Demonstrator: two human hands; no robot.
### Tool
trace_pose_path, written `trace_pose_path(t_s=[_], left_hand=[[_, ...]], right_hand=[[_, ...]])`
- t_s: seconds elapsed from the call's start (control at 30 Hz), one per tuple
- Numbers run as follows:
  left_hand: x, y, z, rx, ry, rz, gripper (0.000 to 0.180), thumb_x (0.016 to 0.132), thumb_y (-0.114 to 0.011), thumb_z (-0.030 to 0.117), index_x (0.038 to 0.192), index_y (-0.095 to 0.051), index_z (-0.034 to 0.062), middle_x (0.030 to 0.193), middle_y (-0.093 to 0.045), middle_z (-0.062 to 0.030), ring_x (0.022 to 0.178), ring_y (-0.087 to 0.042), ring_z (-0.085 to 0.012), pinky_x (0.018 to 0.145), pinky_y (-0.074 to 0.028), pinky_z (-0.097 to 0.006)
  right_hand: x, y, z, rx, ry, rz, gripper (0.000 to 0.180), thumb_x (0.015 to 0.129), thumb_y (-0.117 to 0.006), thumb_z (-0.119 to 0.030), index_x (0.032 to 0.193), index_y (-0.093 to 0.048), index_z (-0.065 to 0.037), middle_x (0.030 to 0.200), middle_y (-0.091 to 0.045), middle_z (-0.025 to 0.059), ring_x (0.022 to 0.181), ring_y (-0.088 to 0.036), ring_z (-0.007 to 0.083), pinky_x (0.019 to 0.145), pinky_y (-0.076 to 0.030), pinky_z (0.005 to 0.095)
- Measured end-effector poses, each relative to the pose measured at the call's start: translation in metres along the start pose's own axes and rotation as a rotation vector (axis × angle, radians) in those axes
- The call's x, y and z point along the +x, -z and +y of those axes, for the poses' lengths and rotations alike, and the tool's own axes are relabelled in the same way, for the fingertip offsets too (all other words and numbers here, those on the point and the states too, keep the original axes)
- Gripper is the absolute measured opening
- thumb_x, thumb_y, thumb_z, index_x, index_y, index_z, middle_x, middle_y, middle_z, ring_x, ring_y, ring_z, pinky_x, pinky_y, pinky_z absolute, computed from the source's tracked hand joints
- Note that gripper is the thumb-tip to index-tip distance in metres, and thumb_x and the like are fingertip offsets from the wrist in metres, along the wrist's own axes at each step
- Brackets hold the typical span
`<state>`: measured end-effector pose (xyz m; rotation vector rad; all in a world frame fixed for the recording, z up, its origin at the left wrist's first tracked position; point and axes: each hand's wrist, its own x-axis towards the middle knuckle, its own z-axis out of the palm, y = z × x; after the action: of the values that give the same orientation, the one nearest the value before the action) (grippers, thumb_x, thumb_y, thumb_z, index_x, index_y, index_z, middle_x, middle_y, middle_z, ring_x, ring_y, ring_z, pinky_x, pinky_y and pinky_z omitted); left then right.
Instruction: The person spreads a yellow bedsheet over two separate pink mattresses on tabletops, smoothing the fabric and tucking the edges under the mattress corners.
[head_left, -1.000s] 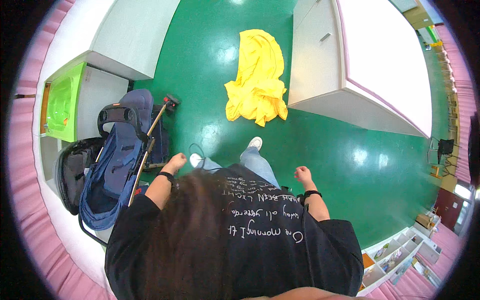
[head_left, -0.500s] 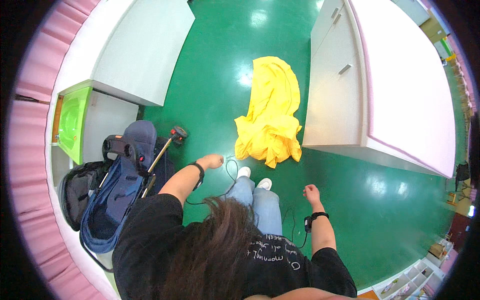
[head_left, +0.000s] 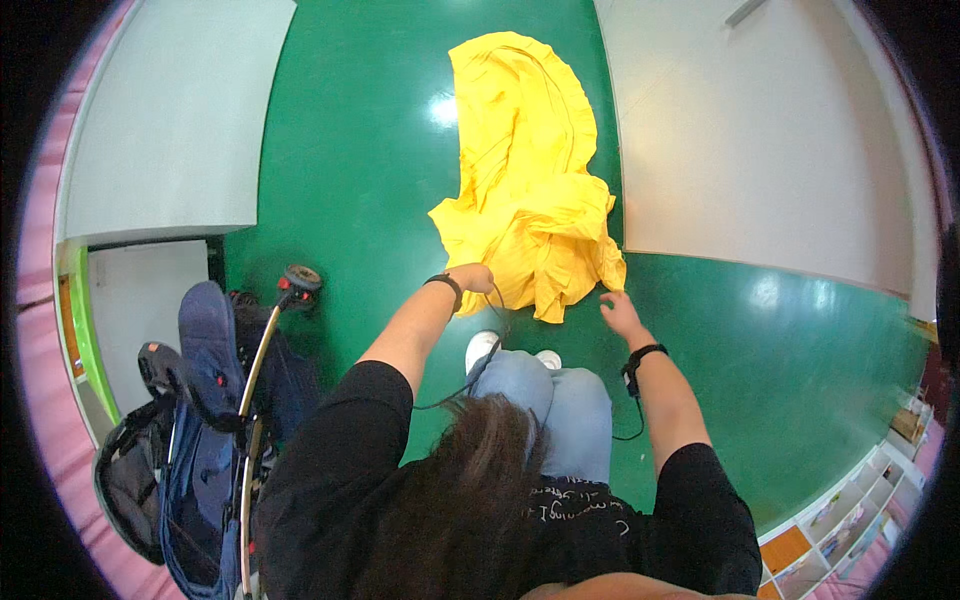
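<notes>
A large yellow cloth (head_left: 520, 130) lies crumpled on the green floor in front of me, its far end spread in a rounded shape and its near end bunched. My left hand (head_left: 472, 278) is over the near left part of the cloth, its fingertips turned down and hidden. Close to the cloth's near right corner is my right hand (head_left: 620, 312), fingers bent and a little apart, with nothing plainly held. Whether either hand touches the fabric I cannot tell.
A folded dark blue stroller (head_left: 205, 400) stands at my left, its wheel (head_left: 302, 278) sticking out toward the floor. White cabinets (head_left: 170, 120) flank the left, and another white cabinet (head_left: 760, 150) the right. Thin black cables hang from my wrists. White shelving (head_left: 850, 530) shows at lower right.
I have bent down toward the cloth. Both hands have moved from beside my legs to the cloth's near edge. The cloth looks much the same.
</notes>
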<state>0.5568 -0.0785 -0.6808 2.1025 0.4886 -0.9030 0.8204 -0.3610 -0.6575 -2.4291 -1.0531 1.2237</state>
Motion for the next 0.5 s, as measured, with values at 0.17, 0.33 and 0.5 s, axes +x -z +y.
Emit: trace_pose_path(t_s=[0.17, 0.33, 0.5], left_hand=[[0.076, -0.003, -0.009, -0.09, 0.104, 0.35, 0.05, 0.079, -0.047, 0.044, 0.08, -0.065, -0.003, 0.087, -0.063, -0.0228, 0.08, -0.062, -0.0329, 0.078, -0.046, -0.044], [0.131, -0.025, -0.001, -0.442, 0.117, 0.214, 0.056, 0.078, -0.055, 0.048, 0.096, -0.058, -0.0053, 0.086, -0.062, -0.0216, 0.071, -0.064, -0.0287, 0.064, -0.051, -0.04], [0.147, -0.067, -0.009, -0.043, 0.2, 0.217, 0.057, 0.075, -0.063, 0.042, 0.11, -0.053, -0.0013, 0.094, -0.063, -0.0187, 0.076, -0.065, -0.0268, 0.059, -0.053, -0.036]], right_hand=[[0.081, -0.01, 0.037, -0.017, 0.076, 0.046, 0.04, 0.075, -0.061, -0.025, 0.113, -0.059, -0.014, 0.139, -0.025, 0.0225, 0.127, -0.033, 0.0335, 0.104, -0.031, 0.0365], [0.144, -0.032, 0.098, 0.052, 0.136, -0.084, 0.041, 0.071, -0.063, -0.025, 0.11, -0.061, -0.012, 0.133, -0.035, 0.0258, 0.124, -0.036, 0.0353, 0.103, -0.031, 0.0362], [0.15, -0.043, 0.088, 0.056, 0.094, 0.13, 0.03, 0.068, -0.066, -0.025, 0.087, -0.066, -0.002, 0.088, -0.064, 0.0173, 0.087, -0.061, 0.0291, 0.077, -0.047, 0.0369]])
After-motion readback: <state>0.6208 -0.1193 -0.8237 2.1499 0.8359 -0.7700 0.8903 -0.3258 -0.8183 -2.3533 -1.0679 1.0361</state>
